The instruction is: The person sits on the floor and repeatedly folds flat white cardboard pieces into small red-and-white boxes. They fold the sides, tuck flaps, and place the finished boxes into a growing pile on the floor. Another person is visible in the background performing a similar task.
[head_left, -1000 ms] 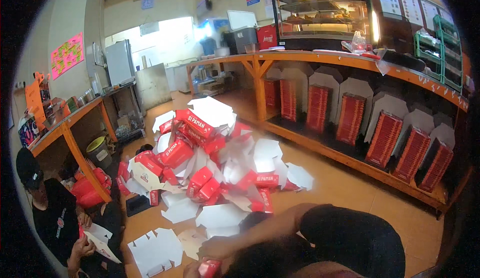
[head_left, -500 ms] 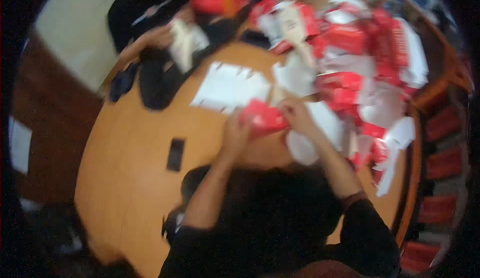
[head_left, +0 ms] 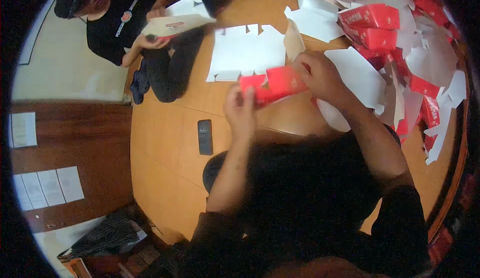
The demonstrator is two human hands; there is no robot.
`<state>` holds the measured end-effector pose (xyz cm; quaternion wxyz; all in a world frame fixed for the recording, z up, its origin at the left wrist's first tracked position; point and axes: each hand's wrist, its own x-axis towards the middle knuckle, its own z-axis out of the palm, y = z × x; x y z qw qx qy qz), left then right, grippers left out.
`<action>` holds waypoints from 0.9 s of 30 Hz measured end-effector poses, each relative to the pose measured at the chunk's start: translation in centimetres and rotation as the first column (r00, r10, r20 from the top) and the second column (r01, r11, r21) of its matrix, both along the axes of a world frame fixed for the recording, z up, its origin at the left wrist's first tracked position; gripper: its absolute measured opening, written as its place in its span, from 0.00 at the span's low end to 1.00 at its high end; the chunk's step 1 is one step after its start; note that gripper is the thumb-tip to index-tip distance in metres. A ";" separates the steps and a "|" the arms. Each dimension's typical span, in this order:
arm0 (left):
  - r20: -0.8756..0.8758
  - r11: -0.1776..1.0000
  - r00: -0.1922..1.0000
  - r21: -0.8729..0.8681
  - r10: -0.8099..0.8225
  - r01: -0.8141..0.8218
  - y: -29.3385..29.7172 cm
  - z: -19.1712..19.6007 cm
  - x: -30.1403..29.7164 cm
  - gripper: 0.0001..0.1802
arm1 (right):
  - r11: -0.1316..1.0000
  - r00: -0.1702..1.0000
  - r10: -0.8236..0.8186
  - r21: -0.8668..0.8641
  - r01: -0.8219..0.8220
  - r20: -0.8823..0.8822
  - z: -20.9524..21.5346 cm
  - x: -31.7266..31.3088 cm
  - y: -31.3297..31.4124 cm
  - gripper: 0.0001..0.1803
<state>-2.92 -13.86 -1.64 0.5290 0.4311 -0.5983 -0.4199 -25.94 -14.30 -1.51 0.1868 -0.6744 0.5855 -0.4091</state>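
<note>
Between my two hands is a small red cardboard carton [head_left: 274, 84], partly folded and blurred by motion. My left hand [head_left: 240, 109] pinches its left end, thumb on the near face. At the other end my right hand [head_left: 320, 75] grips the edge with bent fingers. A notch or gap shows in the carton's upper side, left of its middle. Just beyond it lies a flat white cardboard blank [head_left: 247, 53] with notched edges. Close to my right hand are a beige card piece [head_left: 294, 39] and another white blank [head_left: 356, 75].
Red cartons [head_left: 372, 25] and loose white blanks pile up at the right. A black phone [head_left: 205, 137] lies left of my left forearm. At the far left a seated co-worker holds a beige and white card piece [head_left: 177, 25]. Dark footwear [head_left: 141, 83] is near them.
My view has shifted, so the scene sits differently in the picture. Both hands still hold the red carton, which is turned and shows a gap. The co-worker's card piece is now held flatter.
</note>
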 end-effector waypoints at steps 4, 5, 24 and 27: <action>0.064 0.995 0.996 -0.084 0.060 -0.055 0.3 0.1 -0.1 0.07 | 0.998 0.997 -0.025 0.051 0.021 0.076 -1.6 0.6 -0.7 0.10; 0.140 0.991 0.987 -0.119 0.077 -0.060 0.3 0.3 0.2 0.08 | 1.000 0.998 0.028 0.012 -0.029 0.062 -1.7 1.0 -0.6 0.09; 0.349 0.974 0.920 0.197 -0.176 0.112 1.7 0.1 -0.5 0.13 | 0.942 0.955 0.265 -0.176 -0.286 -0.136 -2.0 4.2 0.6 0.03; 0.518 0.966 0.816 0.099 -0.256 0.240 1.4 -2.5 -0.4 0.16 | 0.918 0.938 0.271 -0.235 -0.320 -0.218 -2.2 3.9 1.2 0.03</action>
